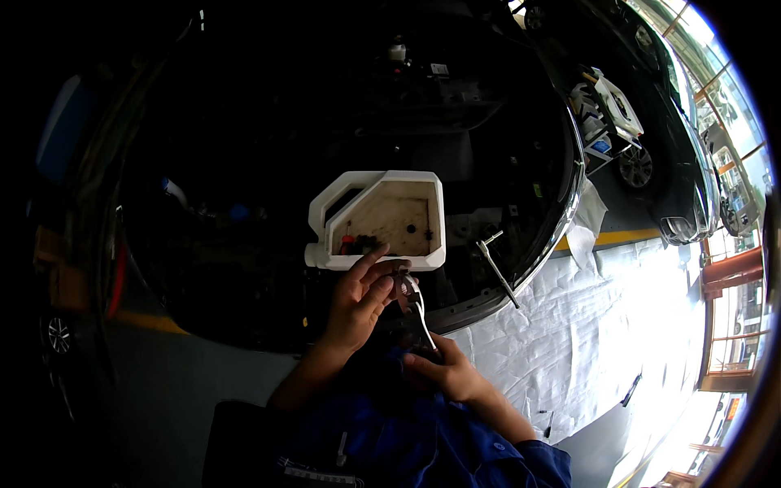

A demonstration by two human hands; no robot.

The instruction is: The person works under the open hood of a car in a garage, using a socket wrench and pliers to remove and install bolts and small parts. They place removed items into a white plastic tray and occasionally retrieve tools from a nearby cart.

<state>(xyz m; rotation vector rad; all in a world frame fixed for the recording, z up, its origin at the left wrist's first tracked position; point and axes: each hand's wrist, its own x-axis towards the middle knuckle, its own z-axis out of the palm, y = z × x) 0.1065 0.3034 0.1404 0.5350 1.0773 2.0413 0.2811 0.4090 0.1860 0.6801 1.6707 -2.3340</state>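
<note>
My right hand point(446, 372) is wrapped round the handles of a pair of pliers point(417, 305), whose metal head points up and away from me. Close to the jaws, my left hand point(358, 305) has its thumb and fingertips bent together at a small dark piece, too small to name. Just beyond my fingers sits a cut-open white plastic jug point(431, 189) used as a tray, lying on the dark engine bay. Inside it are several small dark parts point(368, 241) and a small red piece point(348, 244); my left fingers overlap its near edge.
A T-shaped metal wrench point(496, 268) leans on the right side of the car's front edge. A pale cover sheet point(569, 342) lies on the floor at right. Farther right stand a cart point(606, 122) with supplies and another dark car point(675, 163). The engine bay is mostly in deep shadow.
</note>
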